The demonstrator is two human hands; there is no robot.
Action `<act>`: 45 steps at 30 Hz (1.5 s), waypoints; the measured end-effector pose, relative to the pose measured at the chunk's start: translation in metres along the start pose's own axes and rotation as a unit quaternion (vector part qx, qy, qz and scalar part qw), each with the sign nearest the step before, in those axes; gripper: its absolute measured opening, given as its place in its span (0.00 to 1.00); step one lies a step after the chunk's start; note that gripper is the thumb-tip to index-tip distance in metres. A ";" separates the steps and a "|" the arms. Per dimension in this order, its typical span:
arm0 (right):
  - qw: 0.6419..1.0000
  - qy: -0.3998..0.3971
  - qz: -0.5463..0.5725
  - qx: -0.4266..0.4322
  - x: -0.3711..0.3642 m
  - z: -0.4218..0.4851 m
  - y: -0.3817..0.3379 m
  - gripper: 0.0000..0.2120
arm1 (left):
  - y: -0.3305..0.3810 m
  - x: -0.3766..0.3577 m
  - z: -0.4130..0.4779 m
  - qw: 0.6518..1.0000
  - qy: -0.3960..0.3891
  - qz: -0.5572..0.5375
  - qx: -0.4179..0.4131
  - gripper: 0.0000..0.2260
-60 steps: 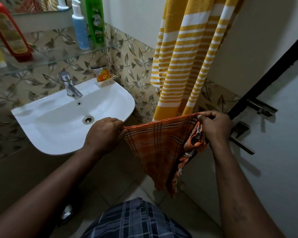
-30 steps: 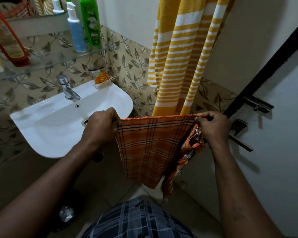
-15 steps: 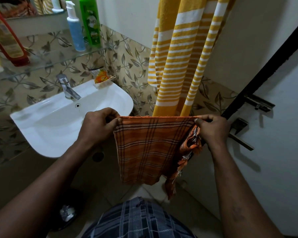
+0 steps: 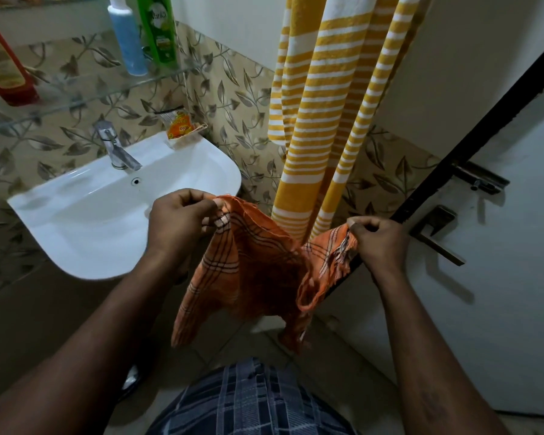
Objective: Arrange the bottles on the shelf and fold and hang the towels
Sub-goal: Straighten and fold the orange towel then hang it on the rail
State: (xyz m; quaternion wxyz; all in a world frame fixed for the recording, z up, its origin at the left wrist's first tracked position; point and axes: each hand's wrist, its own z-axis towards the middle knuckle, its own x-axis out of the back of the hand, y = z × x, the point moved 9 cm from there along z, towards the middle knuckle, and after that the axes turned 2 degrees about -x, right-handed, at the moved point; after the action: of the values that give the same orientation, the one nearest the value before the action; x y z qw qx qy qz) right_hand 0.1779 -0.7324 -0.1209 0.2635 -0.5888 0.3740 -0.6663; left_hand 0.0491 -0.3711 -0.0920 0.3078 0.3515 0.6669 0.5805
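Right of the bathroom sink (image 4: 91,221), my left hand (image 4: 179,218) and right hand (image 4: 380,243) each pinch a top corner of the orange towel (image 4: 258,265) in a closed grip; its edge, taut a moment ago, now sags, so folding has begun.

Between left hand (image 4: 179,221) and right hand (image 4: 380,243), held towel (image 4: 252,262), before the hanging towel (image 4: 314,120). Left of these, washbasin (image 4: 85,227), tap (image 4: 115,149) at its back, sachet (image 4: 179,126) perhaps in a dish (image 4: 187,139) on its rear rim. Above, glass shelf (image 4: 107,89) bearing pump bottle (image 4: 128,42) beside shampoo bottle (image 4: 157,29). Right, door handle (image 4: 434,233).
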 end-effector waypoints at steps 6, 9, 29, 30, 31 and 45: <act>1.000 0.005 -0.009 -0.011 0.000 -0.007 0.017 0.05 | -0.009 0.029 -0.001 0.988 0.117 0.093 -0.025 0.06; 1.000 0.009 0.000 -0.025 0.008 -0.006 0.024 0.04 | -0.007 0.031 -0.002 0.986 0.107 0.118 -0.054 0.08; 0.932 -0.185 -0.272 0.151 0.009 -0.015 -0.085 0.06 | 0.079 -0.046 -0.010 0.654 -0.144 0.581 -0.463 0.16; 0.934 -0.184 -0.270 0.147 0.010 -0.014 -0.086 0.07 | 0.085 -0.046 -0.010 0.661 -0.130 0.567 -0.474 0.15; 0.935 -0.186 -0.262 0.149 0.010 -0.014 -0.087 0.07 | 0.090 -0.046 -0.011 0.675 -0.118 0.546 -0.482 0.15; 0.895 -0.259 -0.209 0.296 0.004 -0.053 -0.150 0.10 | 0.114 -0.060 -0.013 0.870 -0.165 0.223 -0.407 0.18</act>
State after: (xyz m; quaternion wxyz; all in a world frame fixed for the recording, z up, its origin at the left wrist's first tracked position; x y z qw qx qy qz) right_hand 0.1383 -0.6382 0.0014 0.3674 -0.7000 -0.0535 -0.6100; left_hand 0.0851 -0.4184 0.0228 0.3915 0.4250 0.2153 0.7872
